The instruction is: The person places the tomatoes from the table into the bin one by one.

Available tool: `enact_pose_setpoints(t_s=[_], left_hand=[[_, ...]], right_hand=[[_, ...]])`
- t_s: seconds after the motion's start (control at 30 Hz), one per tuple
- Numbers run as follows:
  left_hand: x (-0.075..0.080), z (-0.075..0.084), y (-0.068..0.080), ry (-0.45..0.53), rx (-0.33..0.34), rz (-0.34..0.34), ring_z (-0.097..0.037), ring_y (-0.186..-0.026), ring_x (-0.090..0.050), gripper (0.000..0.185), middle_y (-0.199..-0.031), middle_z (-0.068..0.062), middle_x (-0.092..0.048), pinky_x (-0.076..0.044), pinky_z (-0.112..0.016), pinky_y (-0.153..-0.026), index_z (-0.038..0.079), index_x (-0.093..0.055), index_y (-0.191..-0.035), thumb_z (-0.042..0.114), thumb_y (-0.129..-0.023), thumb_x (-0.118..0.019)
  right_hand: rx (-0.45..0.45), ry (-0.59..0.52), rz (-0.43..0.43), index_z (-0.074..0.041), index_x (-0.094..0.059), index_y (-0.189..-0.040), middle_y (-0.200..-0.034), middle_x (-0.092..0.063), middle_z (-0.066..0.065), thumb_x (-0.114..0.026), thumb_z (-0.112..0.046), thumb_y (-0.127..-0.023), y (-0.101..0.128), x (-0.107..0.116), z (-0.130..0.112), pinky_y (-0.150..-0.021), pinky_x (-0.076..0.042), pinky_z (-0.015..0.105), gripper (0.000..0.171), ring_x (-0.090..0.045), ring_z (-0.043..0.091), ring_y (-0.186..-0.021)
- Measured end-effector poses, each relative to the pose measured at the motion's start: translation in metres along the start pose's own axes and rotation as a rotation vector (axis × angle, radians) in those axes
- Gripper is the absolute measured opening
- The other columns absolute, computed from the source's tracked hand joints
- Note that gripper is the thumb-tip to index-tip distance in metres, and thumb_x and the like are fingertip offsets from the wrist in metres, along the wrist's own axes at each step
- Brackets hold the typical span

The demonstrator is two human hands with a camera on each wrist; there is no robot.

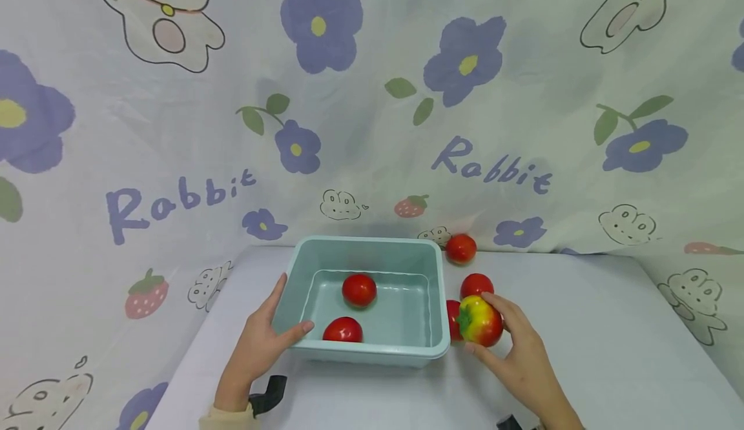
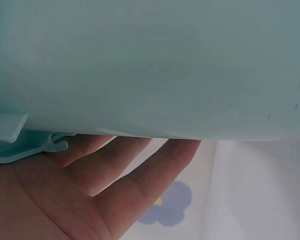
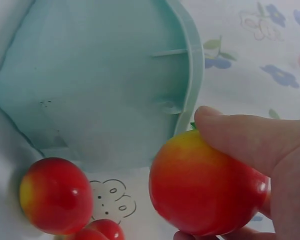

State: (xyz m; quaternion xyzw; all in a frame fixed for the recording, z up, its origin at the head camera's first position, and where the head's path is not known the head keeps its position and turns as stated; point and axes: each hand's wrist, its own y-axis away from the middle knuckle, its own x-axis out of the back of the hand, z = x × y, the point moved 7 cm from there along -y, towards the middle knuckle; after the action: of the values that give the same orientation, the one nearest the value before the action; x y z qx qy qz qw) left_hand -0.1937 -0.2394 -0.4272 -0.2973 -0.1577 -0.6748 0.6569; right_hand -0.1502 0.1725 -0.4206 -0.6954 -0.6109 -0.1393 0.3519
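A pale teal plastic bin (image 1: pixel 372 351) stands on the white table, with two red tomatoes (image 1: pixel 359 290) inside. My left hand (image 1: pixel 258 339) grips its left side, thumb over the near rim; the left wrist view shows the fingers (image 2: pixel 145 182) along the outer wall. In my right hand (image 1: pixel 523 352) is a red and yellow tomato (image 1: pixel 484 321) with a green stem end, held between thumb and fingers. It is just right of the bin, overlapping another tomato (image 1: pixel 453 319) in the head view.
Behind the held tomato lies a red tomato (image 1: pixel 476 284), and one more tomato (image 1: pixel 461 249) sits at the back near the bin's far right corner. A printed curtain (image 1: pixel 372 126) with flowers and rabbits hangs behind the table (image 1: pixel 604 327).
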Motion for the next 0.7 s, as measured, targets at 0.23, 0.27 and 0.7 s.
enact_pose_setpoints(t_s=[0.23, 0.27, 0.7], left_hand=[[0.000, -0.001, 0.000, 0.003, -0.002, -0.001, -0.044, -0.135, -0.045, 0.097, -0.158, -0.020, -0.036, -0.045, -0.066, -0.098, 0.008, -0.019, -0.161, 0.032, -0.088, -0.078], [-0.001, -0.001, -0.001, 0.004, 0.000, -0.002, -0.044, -0.134, -0.045, 0.097, -0.158, -0.020, -0.036, -0.045, -0.066, -0.098, 0.008, -0.019, -0.161, 0.033, -0.088, -0.078], [-0.002, -0.003, 0.000, -0.006, 0.009, 0.001, -0.045, -0.136, -0.043, 0.098, -0.158, -0.020, -0.035, -0.044, -0.066, -0.099, 0.009, -0.019, -0.161, 0.035, -0.088, -0.078]], right_hand=[[0.028, 0.002, 0.041, -0.012, -0.052, -0.142, -0.138, -0.055, 0.013, -0.092, -0.016, -0.072, -0.002, 0.005, -0.005, -0.087, -0.055, 0.054, 0.082, -0.058, 0.029, -0.116], [0.028, -0.001, 0.044, -0.012, -0.052, -0.142, -0.138, -0.054, 0.014, -0.092, -0.016, -0.072, -0.002, 0.005, -0.005, -0.087, -0.055, 0.054, 0.082, -0.058, 0.029, -0.115], [0.018, -0.074, 0.056, -0.013, -0.049, -0.144, -0.140, -0.053, 0.013, -0.089, -0.019, -0.077, -0.007, 0.004, -0.020, -0.090, -0.054, 0.055, 0.078, -0.057, 0.030, -0.117]])
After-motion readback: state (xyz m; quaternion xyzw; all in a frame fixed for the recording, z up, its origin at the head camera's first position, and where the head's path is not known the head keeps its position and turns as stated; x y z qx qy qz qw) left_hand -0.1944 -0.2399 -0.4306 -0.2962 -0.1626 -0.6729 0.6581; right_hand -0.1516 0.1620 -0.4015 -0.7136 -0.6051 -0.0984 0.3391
